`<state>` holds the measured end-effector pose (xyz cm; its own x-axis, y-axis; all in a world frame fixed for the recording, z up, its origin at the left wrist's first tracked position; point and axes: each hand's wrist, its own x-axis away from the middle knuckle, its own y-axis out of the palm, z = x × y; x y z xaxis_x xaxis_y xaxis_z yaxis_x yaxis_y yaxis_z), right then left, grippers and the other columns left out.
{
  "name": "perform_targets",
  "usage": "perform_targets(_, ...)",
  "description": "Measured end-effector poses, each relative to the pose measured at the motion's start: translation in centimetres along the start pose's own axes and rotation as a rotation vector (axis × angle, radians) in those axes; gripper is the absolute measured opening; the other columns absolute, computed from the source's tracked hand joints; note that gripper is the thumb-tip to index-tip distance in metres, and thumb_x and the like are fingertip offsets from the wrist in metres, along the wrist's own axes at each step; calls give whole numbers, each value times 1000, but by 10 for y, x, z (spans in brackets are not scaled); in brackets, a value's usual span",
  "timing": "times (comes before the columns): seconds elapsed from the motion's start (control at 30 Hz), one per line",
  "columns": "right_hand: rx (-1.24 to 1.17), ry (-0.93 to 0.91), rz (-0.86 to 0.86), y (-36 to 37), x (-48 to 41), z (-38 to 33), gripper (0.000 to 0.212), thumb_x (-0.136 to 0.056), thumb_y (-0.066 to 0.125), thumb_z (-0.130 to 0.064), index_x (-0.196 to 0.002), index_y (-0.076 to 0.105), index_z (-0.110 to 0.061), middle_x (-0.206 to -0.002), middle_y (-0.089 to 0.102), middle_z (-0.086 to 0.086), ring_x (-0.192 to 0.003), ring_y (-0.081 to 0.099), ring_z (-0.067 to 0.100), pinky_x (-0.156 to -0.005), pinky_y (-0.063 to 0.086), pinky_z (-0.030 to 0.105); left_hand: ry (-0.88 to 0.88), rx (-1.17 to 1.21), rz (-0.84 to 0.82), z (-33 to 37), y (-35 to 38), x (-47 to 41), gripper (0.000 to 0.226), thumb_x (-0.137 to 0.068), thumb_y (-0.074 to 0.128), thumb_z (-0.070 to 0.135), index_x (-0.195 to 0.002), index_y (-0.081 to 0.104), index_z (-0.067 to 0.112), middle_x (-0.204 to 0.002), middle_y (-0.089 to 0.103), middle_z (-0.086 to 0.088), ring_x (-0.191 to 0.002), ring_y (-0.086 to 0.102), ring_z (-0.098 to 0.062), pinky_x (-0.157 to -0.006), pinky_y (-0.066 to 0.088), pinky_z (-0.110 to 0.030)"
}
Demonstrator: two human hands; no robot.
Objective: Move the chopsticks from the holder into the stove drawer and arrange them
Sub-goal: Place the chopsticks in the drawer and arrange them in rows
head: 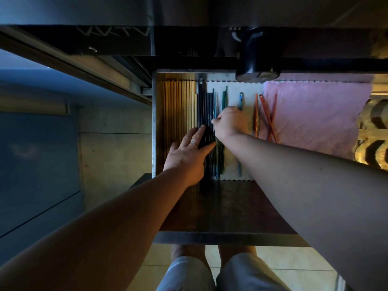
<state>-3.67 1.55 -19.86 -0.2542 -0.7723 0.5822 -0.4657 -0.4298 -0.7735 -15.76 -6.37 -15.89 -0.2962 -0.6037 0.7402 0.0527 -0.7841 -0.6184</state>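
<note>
The stove drawer [154,122] is pulled out below me. Along its left side lie several wooden chopsticks [179,106] in a tight row, then several dark chopsticks [203,106] beside them. My left hand [186,152] lies flat with straight fingers on the dark chopsticks, a ring on one finger. My right hand [230,122] pinches a teal chopstick [215,108] at the edge of the dark row. Green chopsticks [224,97], a blue one [241,100] and orange-red ones [265,114] lie loose on a white mat [233,89].
A pink cloth [315,114] covers the drawer's right part. A black stove knob [257,61] overhangs the drawer's back edge. The drawer's dark front panel [226,208] is near my legs. A patterned gold object [373,131] sits at the far right.
</note>
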Motion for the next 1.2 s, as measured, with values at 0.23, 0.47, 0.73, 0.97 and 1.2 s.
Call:
perform_targets(0.23, -224, 21, -13, -12, 4, 7, 21, -90, 58, -24, -100, 65, -7, -95, 68, 8, -84, 65, 22, -69, 51, 27, -5, -5, 12, 2, -4, 3, 80, -93, 54, 20, -153, 6, 44, -162, -23, 6, -149, -17, -22, -115, 16, -58)
perform_targets(0.47, -422, -31, 99, -29, 4, 34, 15, -91, 56, -19, -100, 66, -11, -96, 72, 7, -86, 68, 23, -70, 50, 25, -25, -17, 74, 14, -5, 1, 81, -93, 51, 17, -154, 3, 38, -163, -19, 4, -150, -14, -27, -117, 11, -57)
perform_targets(0.73, -337, 54, 66, -30, 0, 62, 18, -88, 62, -25, -98, 71, -13, -101, 73, 7, -97, 67, 24, -85, 50, 26, 140, -214, 122, 34, -7, -22, 81, -99, 45, 16, -156, -11, 28, -161, -24, 6, -149, -19, -23, -117, -4, -56)
perform_targets(0.97, -236, -4, -45, -30, 6, 50, 17, -88, 61, -24, -94, 73, -14, -103, 72, 7, -97, 66, 25, -79, 51, 27, 51, -208, 61, 29, -6, -10, 80, -97, 43, 20, -155, -11, 26, -163, -20, 5, -150, -16, -24, -119, -1, -58)
perform_targets(1.2, -347, 15, -12, -36, 4, 49, 15, -88, 59, -18, -92, 73, -14, -99, 74, 8, -93, 70, 24, -84, 56, 33, 31, -150, 86, 29, -4, -8, 82, -95, 47, 18, -156, -7, 25, -162, -20, 5, -149, -17, -23, -119, -1, -55)
